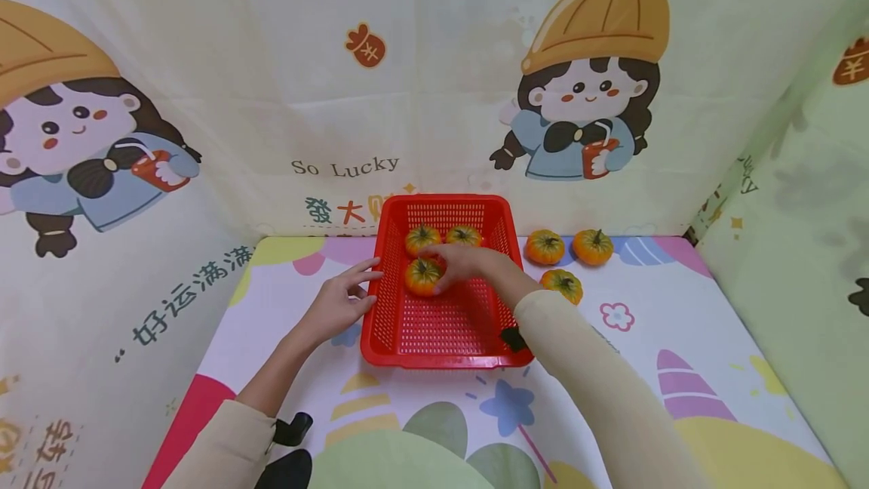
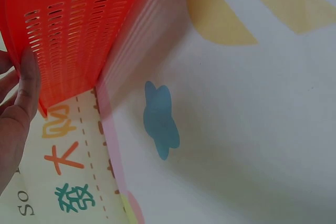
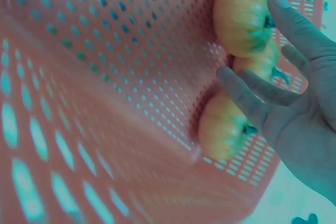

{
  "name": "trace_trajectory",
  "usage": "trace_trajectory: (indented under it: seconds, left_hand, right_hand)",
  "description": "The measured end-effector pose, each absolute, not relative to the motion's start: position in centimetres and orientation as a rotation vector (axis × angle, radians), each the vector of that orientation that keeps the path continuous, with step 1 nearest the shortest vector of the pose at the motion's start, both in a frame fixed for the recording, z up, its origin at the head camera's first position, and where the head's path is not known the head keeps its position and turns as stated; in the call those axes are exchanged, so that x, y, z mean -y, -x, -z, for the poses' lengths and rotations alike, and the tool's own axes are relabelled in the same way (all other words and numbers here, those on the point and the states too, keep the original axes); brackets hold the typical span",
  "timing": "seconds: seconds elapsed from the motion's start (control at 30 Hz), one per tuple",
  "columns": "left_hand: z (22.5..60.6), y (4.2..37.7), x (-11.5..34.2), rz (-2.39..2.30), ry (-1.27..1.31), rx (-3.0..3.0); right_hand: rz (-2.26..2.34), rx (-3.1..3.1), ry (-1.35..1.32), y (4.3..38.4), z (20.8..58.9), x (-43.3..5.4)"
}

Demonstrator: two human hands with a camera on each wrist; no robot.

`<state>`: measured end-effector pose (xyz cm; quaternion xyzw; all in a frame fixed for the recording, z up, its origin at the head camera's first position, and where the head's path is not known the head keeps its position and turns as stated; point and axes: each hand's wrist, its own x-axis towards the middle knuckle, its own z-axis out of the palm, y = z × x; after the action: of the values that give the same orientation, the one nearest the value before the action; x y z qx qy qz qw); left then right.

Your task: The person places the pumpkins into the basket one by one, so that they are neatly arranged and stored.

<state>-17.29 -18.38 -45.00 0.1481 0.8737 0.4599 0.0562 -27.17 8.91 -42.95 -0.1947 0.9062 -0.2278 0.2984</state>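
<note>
My right hand (image 1: 465, 262) is inside the red plastic basket (image 1: 448, 361), at a small orange pumpkin (image 1: 422, 278). In the right wrist view its fingers are spread and the thumb tip lies at the edge of the nearest pumpkin (image 3: 239, 17). Two more pumpkins, one at the back left (image 1: 422, 238) and one beside it (image 1: 464, 235), sit in the basket's far end. Along the basket's left side, my left hand (image 1: 339, 296) touches the rim with loosely extended fingers. The left wrist view has one digit against the basket's slotted outer wall (image 2: 79, 30).
Right of the basket, three more small pumpkins stand on the patterned tablecloth: one by the rim (image 1: 545, 247), one farther right (image 1: 593, 247), and one nearer (image 1: 562, 285), partly behind the right forearm. A printed cloth wall (image 1: 448, 119) rises behind the table.
</note>
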Motion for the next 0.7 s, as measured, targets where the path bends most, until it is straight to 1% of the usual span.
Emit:
trace_trajectory:
  seconds: [0.17, 0.4, 0.7]
  left_hand:
    - [45.0, 17.5, 18.4, -1.392, -0.468, -2.65]
    - [45.0, 17.5, 18.6, -1.389, -0.448, -2.661]
    - [45.1, 17.5, 18.5, -1.416, -0.468, -2.635]
  right_hand:
    - [0.579, -2.424, 0.563, 26.8, 41.0, -9.8]
    - [0.723, -2.415, 0.637, 26.6, 38.5, -12.5]
    - [1.031, -2.423, 0.646, 25.2, 38.6, -17.9]
